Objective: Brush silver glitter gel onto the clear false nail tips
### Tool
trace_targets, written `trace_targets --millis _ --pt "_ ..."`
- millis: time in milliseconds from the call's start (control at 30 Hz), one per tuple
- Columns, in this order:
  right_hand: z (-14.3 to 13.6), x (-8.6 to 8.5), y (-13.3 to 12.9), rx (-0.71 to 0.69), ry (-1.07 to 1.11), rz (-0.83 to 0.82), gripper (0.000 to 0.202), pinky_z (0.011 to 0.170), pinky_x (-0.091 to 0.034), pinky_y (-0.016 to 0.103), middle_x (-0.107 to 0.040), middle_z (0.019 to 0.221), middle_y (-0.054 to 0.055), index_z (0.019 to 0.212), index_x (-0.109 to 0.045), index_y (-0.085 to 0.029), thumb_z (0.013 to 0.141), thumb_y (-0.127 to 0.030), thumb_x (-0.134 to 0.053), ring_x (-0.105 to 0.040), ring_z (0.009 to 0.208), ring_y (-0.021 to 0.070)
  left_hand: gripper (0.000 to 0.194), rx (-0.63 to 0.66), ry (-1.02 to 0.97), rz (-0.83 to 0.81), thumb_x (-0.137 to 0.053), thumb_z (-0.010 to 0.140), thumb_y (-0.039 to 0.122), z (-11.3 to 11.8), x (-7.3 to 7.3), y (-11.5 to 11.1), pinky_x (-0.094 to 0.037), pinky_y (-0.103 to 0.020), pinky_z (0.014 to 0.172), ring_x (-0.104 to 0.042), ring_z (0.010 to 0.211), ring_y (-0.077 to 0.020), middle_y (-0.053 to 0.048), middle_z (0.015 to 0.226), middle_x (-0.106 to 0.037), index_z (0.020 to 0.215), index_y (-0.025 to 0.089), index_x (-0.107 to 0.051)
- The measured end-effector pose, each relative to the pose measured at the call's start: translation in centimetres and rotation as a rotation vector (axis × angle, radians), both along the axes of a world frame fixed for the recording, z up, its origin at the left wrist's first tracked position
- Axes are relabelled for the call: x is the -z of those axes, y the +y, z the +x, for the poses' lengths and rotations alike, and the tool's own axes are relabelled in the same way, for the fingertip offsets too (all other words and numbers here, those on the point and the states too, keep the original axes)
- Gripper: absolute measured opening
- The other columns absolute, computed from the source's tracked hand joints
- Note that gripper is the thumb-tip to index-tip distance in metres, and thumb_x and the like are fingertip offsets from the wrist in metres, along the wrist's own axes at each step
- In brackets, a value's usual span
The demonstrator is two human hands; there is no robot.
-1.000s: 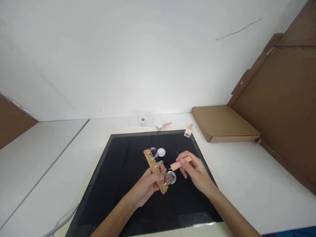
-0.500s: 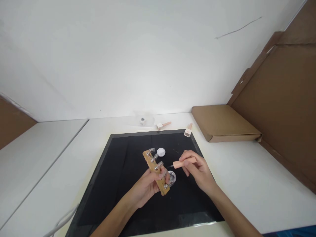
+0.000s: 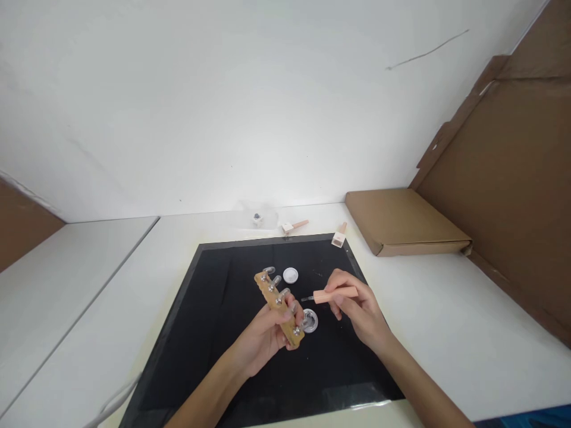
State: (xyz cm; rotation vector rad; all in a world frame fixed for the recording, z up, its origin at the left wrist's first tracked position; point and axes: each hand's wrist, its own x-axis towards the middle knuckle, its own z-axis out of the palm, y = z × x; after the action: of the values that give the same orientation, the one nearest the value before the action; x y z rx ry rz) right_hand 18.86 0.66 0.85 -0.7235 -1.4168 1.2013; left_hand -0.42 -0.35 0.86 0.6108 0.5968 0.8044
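Observation:
My left hand (image 3: 263,339) is closed round a wooden nail tip stand (image 3: 282,307), tilted over the black mat. Several clear false nails (image 3: 275,282) stick out from silver balls along the stand. Between thumb and fingers, my right hand (image 3: 363,309) grips a nail polish brush (image 3: 322,296) by its peach handle. Its dark bristles point left at the nails, with a small gap between. Below the brush tip sits an open white jar (image 3: 316,321) with grey stuff inside, partly behind the stand. A white round lid (image 3: 291,275) lies farther back.
At the mat's (image 3: 214,279) back edge lie two pale bottles with peach handles, a left one (image 3: 288,227) and a right one (image 3: 338,239). A clear plastic piece (image 3: 267,218) rests near the wall. A flat cardboard box (image 3: 405,220) is at right, a cable (image 3: 116,397) at front left.
The nail tip stand has shifted slightly left and up in my left hand, away from the brush tip. The brush is almost where it was, its bristles showing more clearly.

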Motion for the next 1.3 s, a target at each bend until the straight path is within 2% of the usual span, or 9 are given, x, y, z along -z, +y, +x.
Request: trace_targets --millis 167,300,400,567,733,967,1167,1300 --pt "-0.1 0.3 0.0 -0.004 0.084 -0.041 0.011 0.043 -0.032 0.021 -0.044 0.078 -0.002 0.086 -0.059 -0.02 0.087 -0.032 -0.059 -0.041 0.05 0.0064 0.017 -0.064 -0.013 -0.078 -0.057 0.074 0.028 0.0 -0.2 0.2 -0.027 -0.02 0.044 -0.039 0.05 -0.0095 0.002 0.062 -0.05 0.087 0.02 -0.05" --pt "-0.3 -0.3 -0.3 0.028 0.02 -0.022 0.014 0.044 -0.032 0.021 -0.045 0.077 -0.002 0.082 -0.058 -0.02 0.088 -0.032 -0.057 -0.04 0.05 0.0066 0.019 -0.057 0.008 -0.059 -0.05 0.08 0.039 0.1 -0.3 0.2 -0.026 -0.02 0.043 -0.035 0.046 -0.0099 0.003 0.052 -0.045 0.083 0.02 -0.049" --pt "-0.4 -1.0 -0.6 0.055 -0.085 0.023 0.015 0.046 -0.034 0.022 -0.048 0.077 0.0 0.082 -0.059 -0.02 0.09 -0.033 -0.056 -0.043 0.052 0.0087 0.024 -0.019 0.056 -0.024 -0.049 0.081 0.042 0.3 -0.4 0.2 -0.027 -0.019 0.043 -0.031 0.043 -0.0082 0.005 0.046 -0.042 0.074 0.019 -0.047" --pt "-0.4 -1.6 -0.7 0.01 -0.153 0.163 0.012 0.058 -0.042 0.026 -0.056 0.082 0.003 0.096 -0.063 -0.023 0.09 -0.03 -0.055 -0.053 0.068 0.015 0.031 -0.027 0.186 -0.047 -0.056 0.077 0.044 0.6 -0.7 0.0 -0.026 -0.018 0.044 -0.033 0.047 -0.0065 0.004 0.054 -0.044 0.066 0.018 -0.042" --pt "-0.5 -2.0 -0.7 -0.046 -0.202 0.283 0.014 0.062 -0.045 0.029 -0.06 0.079 0.004 0.1 -0.065 -0.023 0.089 -0.022 -0.056 -0.056 0.071 0.0164 0.027 -0.017 0.207 -0.062 -0.055 0.076 0.041 0.8 -0.7 0.0 -0.023 -0.018 0.043 -0.028 0.047 -0.0062 0.004 0.055 -0.043 0.07 0.018 -0.044" --pt "-0.5 -2.0 -0.8 0.054 -0.257 0.301 0.013 0.056 -0.042 0.028 -0.061 0.07 0.003 0.085 -0.064 -0.021 0.088 -0.015 -0.053 -0.053 0.064 0.0161 0.024 -0.011 0.206 -0.039 -0.057 0.074 0.037 0.8 -0.7 0.1 -0.024 -0.018 0.043 -0.027 0.046 -0.0059 0.006 0.054 -0.041 0.069 0.019 -0.042" --pt "-0.8 -2.2 -0.7 0.007 -0.237 0.337 0.014 0.057 -0.045 0.028 -0.061 0.075 0.004 0.094 -0.065 -0.022 0.086 -0.016 -0.056 -0.056 0.064 0.0165 0.021 -0.01 0.211 -0.05 -0.055 0.074 0.035 0.9 -0.8 0.1 -0.023 -0.018 0.042 -0.026 0.045 -0.0058 0.006 0.054 -0.039 0.069 0.018 -0.043" --pt "-0.8 -2.3 -0.7 0.048 -0.255 0.339 0.015 0.055 -0.044 0.028 -0.061 0.068 0.003 0.085 -0.064 -0.022 0.086 -0.011 -0.053 -0.054 0.062 0.0162 0.023 -0.019 0.18 -0.07 -0.056 0.073 0.035 0.8 -0.8 0.2 -0.023 -0.017 0.042 -0.025 0.044 -0.0053 0.006 0.053 -0.038 0.068 0.019 -0.042"
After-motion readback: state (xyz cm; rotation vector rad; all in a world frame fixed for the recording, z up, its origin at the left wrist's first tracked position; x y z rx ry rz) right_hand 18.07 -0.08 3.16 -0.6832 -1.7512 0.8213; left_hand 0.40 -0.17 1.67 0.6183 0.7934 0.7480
